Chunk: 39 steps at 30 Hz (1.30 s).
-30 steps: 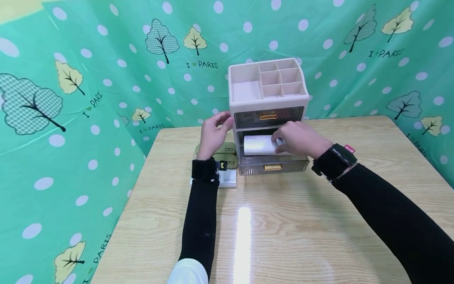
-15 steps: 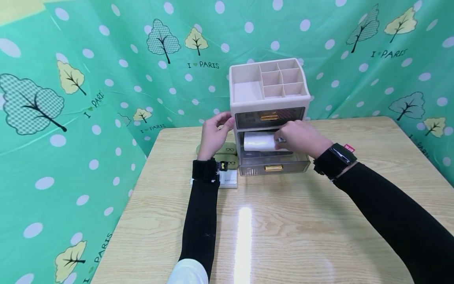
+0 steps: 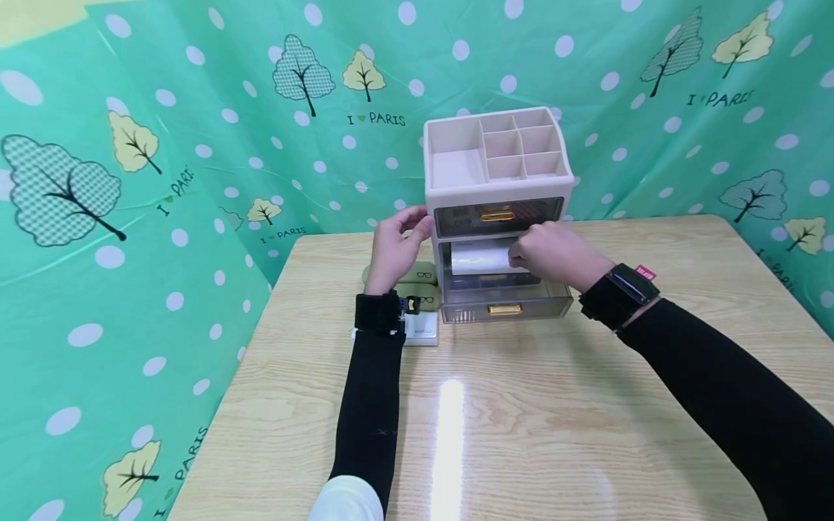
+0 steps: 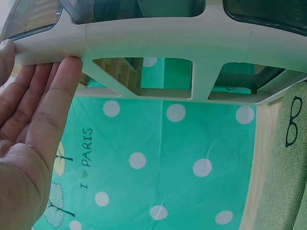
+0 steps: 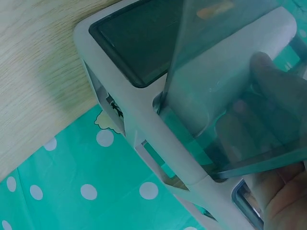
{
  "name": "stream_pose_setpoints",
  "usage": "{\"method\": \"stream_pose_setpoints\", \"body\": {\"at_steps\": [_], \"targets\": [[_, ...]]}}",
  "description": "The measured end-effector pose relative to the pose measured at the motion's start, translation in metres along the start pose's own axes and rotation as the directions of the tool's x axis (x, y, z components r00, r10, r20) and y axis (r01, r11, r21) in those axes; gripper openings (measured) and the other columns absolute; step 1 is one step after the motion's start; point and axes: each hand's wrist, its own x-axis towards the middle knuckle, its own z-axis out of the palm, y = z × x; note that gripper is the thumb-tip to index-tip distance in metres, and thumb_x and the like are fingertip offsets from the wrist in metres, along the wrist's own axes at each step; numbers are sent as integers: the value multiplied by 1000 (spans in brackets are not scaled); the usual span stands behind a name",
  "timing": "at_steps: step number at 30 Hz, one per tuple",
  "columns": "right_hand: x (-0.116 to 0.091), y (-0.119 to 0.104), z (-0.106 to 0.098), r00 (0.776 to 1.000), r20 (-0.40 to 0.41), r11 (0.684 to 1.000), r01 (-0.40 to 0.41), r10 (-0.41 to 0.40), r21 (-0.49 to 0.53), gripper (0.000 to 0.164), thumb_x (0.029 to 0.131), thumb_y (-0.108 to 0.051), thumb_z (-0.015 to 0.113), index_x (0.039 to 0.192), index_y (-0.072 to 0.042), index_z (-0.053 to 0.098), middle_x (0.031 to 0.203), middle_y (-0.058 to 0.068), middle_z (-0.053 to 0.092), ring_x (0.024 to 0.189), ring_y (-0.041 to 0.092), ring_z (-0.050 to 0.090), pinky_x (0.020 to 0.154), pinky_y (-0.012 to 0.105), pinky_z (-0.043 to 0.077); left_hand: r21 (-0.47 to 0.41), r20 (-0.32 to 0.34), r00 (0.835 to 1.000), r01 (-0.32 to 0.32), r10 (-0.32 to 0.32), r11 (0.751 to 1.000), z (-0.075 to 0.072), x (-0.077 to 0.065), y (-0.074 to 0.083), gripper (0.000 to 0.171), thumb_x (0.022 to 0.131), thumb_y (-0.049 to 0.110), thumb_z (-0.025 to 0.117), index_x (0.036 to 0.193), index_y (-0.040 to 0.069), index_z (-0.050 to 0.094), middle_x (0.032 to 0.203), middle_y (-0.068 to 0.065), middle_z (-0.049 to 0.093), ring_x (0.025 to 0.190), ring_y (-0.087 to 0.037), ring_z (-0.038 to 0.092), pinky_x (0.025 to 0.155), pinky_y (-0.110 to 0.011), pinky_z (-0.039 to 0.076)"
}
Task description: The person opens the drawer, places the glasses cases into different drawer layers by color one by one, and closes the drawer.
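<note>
A white and smoky-clear desk organizer (image 3: 498, 192) stands on the table, its middle drawer (image 3: 469, 312) pulled out. A smooth white case (image 3: 478, 258) with rounded sides lies across the opening above that drawer. My right hand (image 3: 554, 253) holds the case by its right end, fingers curled over it. Through the clear drawer wall in the right wrist view, a fingertip (image 5: 261, 60) presses on the white surface. At the organizer's left side my left hand (image 3: 395, 246) rests, fingers straight. In the left wrist view those fingers (image 4: 53, 105) touch the frame's edge.
Left of the organizer lie two green glasses cases (image 3: 420, 297) and a white flat box (image 3: 423, 327), partly behind my left wrist. The top drawer (image 3: 456, 221) is closed. A polka-dot green cloth (image 3: 260, 181) hangs behind and left of the table (image 3: 554, 420).
The white case has moved back and up toward the organizer with my right hand, baring more of the drawer below it. My left hand has stayed at the organizer's side.
</note>
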Motion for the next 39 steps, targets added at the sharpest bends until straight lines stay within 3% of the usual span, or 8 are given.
{"method": "stream_pose_setpoints", "body": {"at_steps": [18, 33, 39], "targets": [[5, 0, -3, 997, 46, 997, -57, 55, 43, 15, 89, -7, 80, 74, -7, 74, 63, -4, 61, 55, 11, 50, 53, 33, 50, 15, 0, 1000, 5, -5, 1000, 1, -1, 0, 37, 99, 29, 68, 124, 3, 70, 116, -12, 73, 105, -22, 69, 91, -31, 60], [-4, 1, -5, 996, -3, 986, -89, 90, 141, 9, 89, -5, 79, 82, -8, 75, 75, 0, 71, 61, 10, 59, 61, 36, 58, 10, -3, 1000, 3, -3, 1000, 0, -1, -1, 38, 99, 31, 68, 124, 3, 70, 116, -11, 73, 105, -20, 68, 91, -30, 59], [-12, 1, -11, 997, -40, 980, -53, 62, 192, 2, 90, -6, 79, 90, -5, 77, 84, 6, 76, 66, 13, 67, 62, 36, 60, 15, 0, 1000, -21, 21, 1000, 1, -1, 0, 38, 100, 28, 68, 125, 0, 69, 116, -13, 72, 104, -21, 69, 88, -28, 60]]}}
